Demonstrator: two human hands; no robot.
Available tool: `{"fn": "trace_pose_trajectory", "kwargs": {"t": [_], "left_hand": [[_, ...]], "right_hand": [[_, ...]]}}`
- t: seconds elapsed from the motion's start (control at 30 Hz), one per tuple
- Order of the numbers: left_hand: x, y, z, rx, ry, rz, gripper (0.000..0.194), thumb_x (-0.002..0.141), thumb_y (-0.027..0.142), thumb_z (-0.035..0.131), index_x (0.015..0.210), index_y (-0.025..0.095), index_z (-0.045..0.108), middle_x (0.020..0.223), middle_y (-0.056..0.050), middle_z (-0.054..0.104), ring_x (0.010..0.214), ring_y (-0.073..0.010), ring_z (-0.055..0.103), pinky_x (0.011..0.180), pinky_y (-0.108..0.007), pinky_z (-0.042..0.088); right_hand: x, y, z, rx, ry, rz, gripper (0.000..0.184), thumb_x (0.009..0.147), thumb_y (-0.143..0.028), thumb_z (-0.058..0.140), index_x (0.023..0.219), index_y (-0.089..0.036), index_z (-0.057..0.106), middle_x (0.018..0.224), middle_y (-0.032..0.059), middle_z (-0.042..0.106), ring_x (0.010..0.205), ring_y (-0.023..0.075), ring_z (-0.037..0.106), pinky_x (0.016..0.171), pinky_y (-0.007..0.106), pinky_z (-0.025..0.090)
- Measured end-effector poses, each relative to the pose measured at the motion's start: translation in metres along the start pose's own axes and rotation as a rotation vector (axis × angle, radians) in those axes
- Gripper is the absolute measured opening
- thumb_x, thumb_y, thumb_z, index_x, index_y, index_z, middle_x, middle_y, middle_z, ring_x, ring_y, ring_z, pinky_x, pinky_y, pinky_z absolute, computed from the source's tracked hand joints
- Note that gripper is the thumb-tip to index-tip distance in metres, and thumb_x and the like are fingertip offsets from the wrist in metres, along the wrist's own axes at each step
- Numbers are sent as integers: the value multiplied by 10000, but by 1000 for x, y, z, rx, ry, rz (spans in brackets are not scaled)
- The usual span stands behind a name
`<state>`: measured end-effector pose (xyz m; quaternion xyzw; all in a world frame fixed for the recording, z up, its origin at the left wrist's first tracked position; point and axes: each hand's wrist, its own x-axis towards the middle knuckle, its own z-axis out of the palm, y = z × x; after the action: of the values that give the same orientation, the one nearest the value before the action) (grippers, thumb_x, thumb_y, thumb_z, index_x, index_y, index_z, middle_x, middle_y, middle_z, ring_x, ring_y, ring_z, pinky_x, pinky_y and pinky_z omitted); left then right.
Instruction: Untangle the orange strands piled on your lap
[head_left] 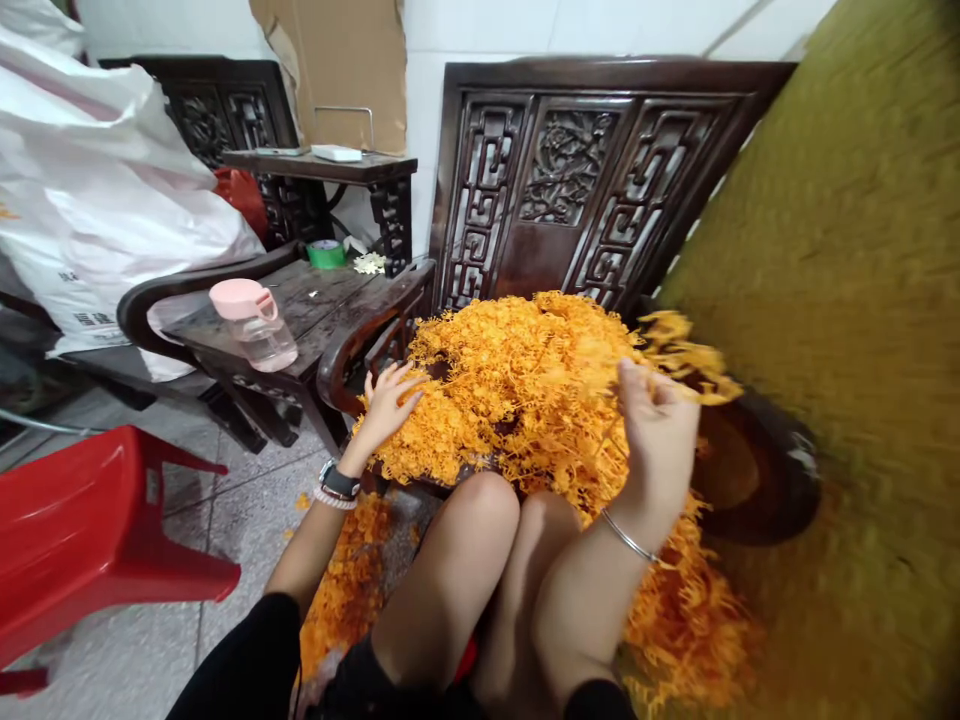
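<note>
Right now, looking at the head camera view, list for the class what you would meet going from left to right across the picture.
red plastic stool → clear bottle with pink lid → left hand → right hand → blurred olive-green surface

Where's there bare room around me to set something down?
The dark wooden tabletop shows between the pink-lidded bottle and the green tape roll. Grey floor tile shows between the red plastic stool and the spilled orange strands. It's crowded around your left hand and right hand, where the orange heap spreads.
</note>
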<state>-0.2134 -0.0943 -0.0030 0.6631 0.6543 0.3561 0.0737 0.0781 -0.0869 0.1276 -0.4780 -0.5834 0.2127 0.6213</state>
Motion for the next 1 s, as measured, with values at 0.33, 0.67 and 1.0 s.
{"fn": "trace_pose_trajectory", "kwargs": {"t": [0.33, 0.67, 1.0], "left_hand": [[22, 159, -54, -830, 167, 359, 400, 901, 443, 391, 1146, 195, 586, 1222, -82, 597, 1150, -182, 534, 1008, -358, 387], [40, 233, -23, -962, -99, 448, 232, 857, 336, 514, 823, 160, 661, 762, -21, 647, 686, -101, 568, 658, -227, 457], [28, 250, -10, -1236, -32, 366, 195, 860, 355, 519, 885, 196, 628, 728, -7, 576, 575, -83, 491, 520, -208, 401]], "right_hand": [[-14, -13, -13, -270, -267, -54, 346, 794, -374, 505, 518, -169, 474, 500, -28, 393, 511, 95, 360, 526, 254, 272], [-33, -30, -56, -262, -449, -149, 398, 763, -398, 628, 1095, -201, 532, 898, 28, 561, 791, 144, 513, 751, 292, 432], [-33, -37, -31, -200, -60, -247, 157, 822, -364, 575, 897, -228, 598, 944, 23, 611, 918, 156, 539, 879, 352, 405]]}}
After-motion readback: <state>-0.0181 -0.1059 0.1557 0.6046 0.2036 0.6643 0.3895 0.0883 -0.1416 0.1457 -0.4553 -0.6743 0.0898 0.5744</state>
